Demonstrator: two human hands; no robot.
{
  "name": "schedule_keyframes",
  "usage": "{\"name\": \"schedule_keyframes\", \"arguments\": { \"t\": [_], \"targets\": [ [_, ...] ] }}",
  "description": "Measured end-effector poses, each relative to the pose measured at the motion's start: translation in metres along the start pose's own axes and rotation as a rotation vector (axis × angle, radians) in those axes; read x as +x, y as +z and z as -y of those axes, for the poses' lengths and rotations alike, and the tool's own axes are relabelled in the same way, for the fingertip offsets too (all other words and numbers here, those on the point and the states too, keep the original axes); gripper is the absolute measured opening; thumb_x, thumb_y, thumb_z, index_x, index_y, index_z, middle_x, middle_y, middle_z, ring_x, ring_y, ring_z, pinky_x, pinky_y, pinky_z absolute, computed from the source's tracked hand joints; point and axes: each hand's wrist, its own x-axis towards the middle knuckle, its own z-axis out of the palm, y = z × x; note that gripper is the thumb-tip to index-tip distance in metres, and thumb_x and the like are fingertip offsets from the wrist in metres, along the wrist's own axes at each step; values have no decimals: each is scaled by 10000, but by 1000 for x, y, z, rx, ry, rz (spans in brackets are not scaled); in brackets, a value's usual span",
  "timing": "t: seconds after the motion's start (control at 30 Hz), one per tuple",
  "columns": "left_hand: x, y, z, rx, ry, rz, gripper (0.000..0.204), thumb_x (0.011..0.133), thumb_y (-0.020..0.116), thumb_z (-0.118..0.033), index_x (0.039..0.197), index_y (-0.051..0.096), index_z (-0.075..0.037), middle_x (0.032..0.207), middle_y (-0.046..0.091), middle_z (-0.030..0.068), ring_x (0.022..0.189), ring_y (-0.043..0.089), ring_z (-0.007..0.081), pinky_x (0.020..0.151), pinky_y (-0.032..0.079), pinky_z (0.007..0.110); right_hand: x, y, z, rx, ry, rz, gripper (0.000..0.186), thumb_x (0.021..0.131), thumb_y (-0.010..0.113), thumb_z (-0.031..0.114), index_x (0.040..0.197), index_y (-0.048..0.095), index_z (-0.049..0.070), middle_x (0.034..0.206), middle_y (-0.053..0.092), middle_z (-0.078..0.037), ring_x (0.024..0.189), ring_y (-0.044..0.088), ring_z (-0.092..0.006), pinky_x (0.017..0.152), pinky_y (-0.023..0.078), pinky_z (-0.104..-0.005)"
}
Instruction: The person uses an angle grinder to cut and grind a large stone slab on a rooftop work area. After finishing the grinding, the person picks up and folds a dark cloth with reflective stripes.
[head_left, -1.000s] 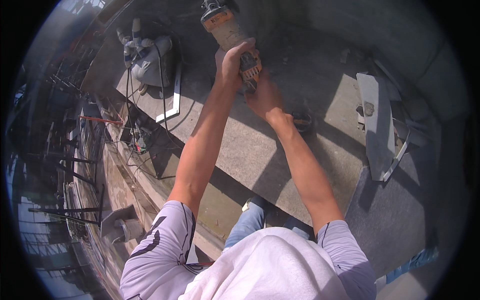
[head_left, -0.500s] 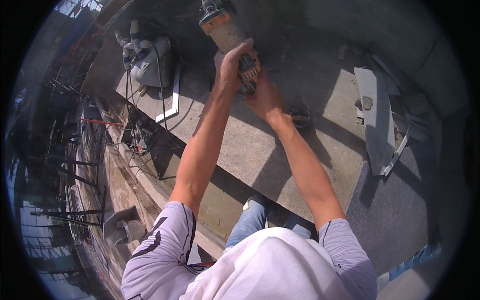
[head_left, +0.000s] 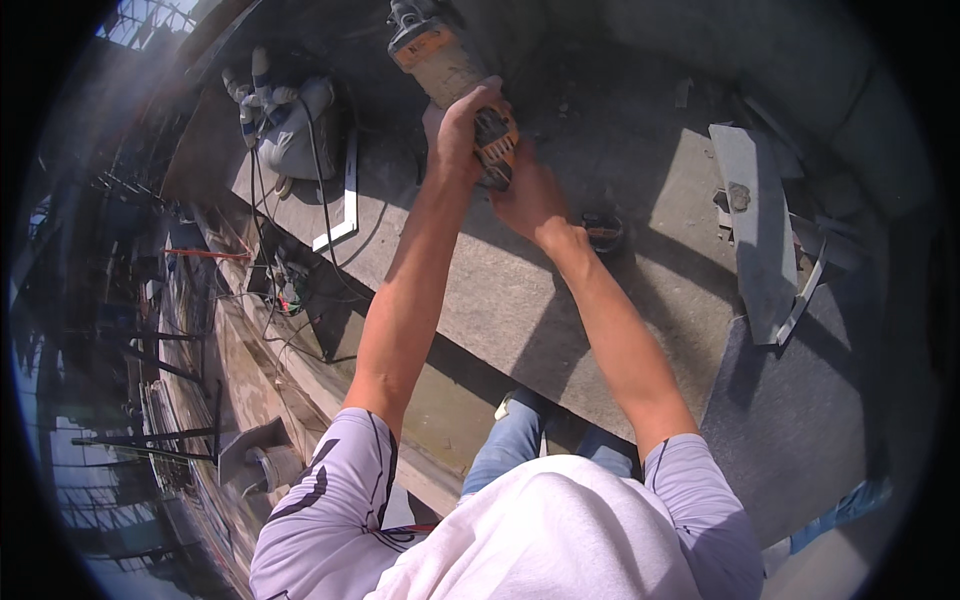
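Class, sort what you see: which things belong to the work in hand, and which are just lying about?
In use:
power tool, orange and dusty
left hand around its body
right hand at its near end

Apparently lying about:
white L-shaped strip
long grey slab piece
grey bundle

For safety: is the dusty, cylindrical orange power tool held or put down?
Held: left hand around the tool, right hand at its end.
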Motion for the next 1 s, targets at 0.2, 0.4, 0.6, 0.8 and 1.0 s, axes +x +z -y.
{"name": "schedule_keyframes", "arguments": {
  "t": [0.2, 0.4, 0.6, 0.8, 1.0],
  "targets": [
    [9, 3, -7, -37, 43, -50, 228, 923, 870, -124, 1062, 747, 9, 871, 749, 113, 737, 737, 208, 661, 607, 353, 13, 4, 2, 9, -38, -22, 642, 899, 747, 126, 1429, 441, -69, 1070, 771, -351, 1059, 745, -548, 878, 620, -588],
    [24, -10, -13, 38, 12, -3, 281, 968, 805, -138, 1186, 751, 30, 1006, 748, 118, 881, 754, 228, 786, 631, 378, 21, 6, 7, 27, -87, -43, 647, 896, 754, 127, 1420, 439, -84, 1066, 768, -356, 1061, 743, -547, 872, 622, -586],
    [3, 1, -11, 34, 48, -25, 279, 965, 800, -108, 1191, 743, 44, 1016, 752, 129, 894, 761, 245, 785, 632, 379, 6, -2, 10, -11, -23, -25, 643, 913, 757, 155, 1436, 445, -51, 1071, 769, -358, 1060, 746, -545, 897, 622, -591],
    [-9, 5, -7, 43, 27, -52, 286, 963, 805, -124, 1180, 731, 46, 1012, 752, 137, 896, 763, 239, 778, 631, 381, -3, -3, 5, -18, -3, -10, 656, 901, 774, 156, 1439, 455, -43, 1070, 772, -349, 1052, 741, -556, 892, 620, -597],
    [-12, 9, -6, 52, 18, -44, 298, 958, 813, -145, 1175, 733, 43, 989, 750, 130, 889, 761, 239, 782, 631, 384, -4, 0, -3, 1, -16, -15, 669, 903, 777, 157, 1452, 451, -40, 1128, 773, -339, 1097, 737, -547, 917, 616, -587]
  ]
}}
